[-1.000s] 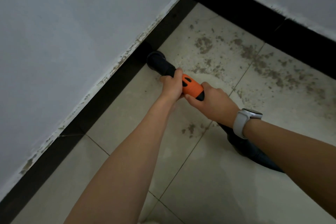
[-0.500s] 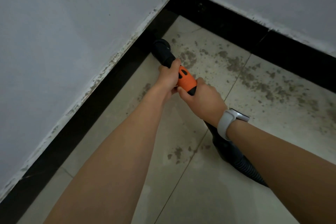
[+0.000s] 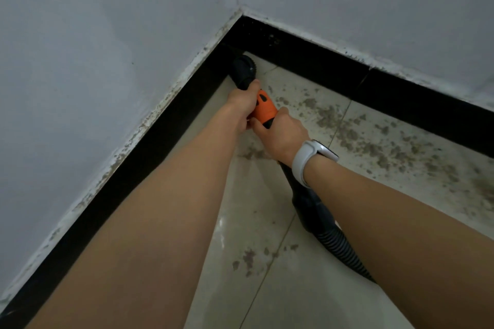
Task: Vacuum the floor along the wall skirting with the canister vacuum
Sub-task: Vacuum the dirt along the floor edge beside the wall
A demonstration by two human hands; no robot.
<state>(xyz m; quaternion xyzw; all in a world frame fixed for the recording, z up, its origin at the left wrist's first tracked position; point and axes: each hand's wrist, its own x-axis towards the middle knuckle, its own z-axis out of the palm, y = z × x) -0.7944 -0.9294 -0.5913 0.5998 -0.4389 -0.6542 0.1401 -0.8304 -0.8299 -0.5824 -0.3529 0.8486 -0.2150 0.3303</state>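
Here the nozzle point(image 3: 244, 71) juts past both hands' grip — left hand point(image 3: 242, 104), right hand point(image 3: 283, 135).

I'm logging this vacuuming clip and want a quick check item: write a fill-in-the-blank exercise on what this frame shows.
1. The black nozzle sits on the floor in the ____ where the two walls meet.
2. The part of the wand showing between the left hand and the right hand is coloured ____.
3. The white watch is worn on the ____ wrist.
4. The skirting along both walls is coloured ____.

Missing words: corner; orange; right; black
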